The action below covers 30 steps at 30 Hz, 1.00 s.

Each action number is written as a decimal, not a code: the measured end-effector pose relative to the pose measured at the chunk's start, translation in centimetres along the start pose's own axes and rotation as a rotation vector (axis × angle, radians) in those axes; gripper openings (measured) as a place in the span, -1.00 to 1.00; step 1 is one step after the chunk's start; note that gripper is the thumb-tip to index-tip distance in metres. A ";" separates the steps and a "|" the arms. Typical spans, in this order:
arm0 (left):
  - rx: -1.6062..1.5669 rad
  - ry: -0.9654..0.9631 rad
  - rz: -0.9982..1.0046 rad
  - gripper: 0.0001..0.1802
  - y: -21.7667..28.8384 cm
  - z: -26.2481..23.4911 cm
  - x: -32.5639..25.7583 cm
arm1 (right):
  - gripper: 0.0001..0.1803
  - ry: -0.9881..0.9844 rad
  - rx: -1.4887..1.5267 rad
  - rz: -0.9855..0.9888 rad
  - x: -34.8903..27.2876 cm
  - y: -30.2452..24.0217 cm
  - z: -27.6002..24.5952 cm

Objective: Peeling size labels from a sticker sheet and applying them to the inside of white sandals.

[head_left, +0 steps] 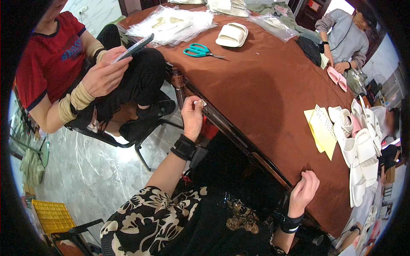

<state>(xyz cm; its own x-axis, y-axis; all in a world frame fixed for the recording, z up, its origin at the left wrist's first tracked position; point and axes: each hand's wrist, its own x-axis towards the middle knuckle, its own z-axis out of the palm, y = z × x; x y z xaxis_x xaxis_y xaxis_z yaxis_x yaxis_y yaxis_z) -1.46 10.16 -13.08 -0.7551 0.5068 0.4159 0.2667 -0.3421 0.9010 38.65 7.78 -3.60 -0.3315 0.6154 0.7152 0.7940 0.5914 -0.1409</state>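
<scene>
My left hand (193, 117) is closed over the table's near edge, thumb and fingers pinching a small white piece (202, 103) too small to name. Further right, my right hand (303, 194) rests by the same edge with its fingers curled in; whether anything is inside them is hidden. Yellow sheets (316, 138) with a printed white sheet of small labels (321, 119) lie beyond my right hand. To their right, white slippers (365, 145) are piled at the table's edge. A single white slipper (232, 35) sits at the far side beside teal-handled scissors (198, 50).
Clear plastic bags (171, 25) cover the table's far left. A seated person in a red shirt (51, 55) holds a phone (134, 48) close by on the left. Across the brown tablecloth (252, 85), another person handles pink slippers (337, 79). A yellow crate (53, 215) stands at lower left.
</scene>
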 end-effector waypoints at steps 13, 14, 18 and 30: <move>-0.178 0.081 -0.262 -0.93 -0.9 -4.3 0.9 | -0.79 -0.030 0.064 0.047 0.1 0.0 -0.6; -0.146 0.109 -0.242 -0.92 -1.9 -5.2 1.8 | -0.79 -0.031 0.070 0.042 0.1 -0.1 -0.6; -0.235 0.252 -0.206 -0.86 -7.5 -7.0 4.6 | -0.79 -0.036 0.055 0.048 -0.2 -0.3 -0.6; 0.357 0.350 -0.009 -0.70 -12.7 -4.4 8.2 | -0.80 -0.063 0.024 0.038 0.3 -0.3 -0.3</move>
<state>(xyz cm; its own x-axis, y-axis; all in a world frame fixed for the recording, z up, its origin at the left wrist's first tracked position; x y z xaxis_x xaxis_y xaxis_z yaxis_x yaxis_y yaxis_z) -13.66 15.11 -21.65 -0.8978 0.1918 0.3964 0.4012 -0.0150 0.9159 38.46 7.66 -3.13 -0.3331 0.6689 0.6646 0.7947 0.5785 -0.1840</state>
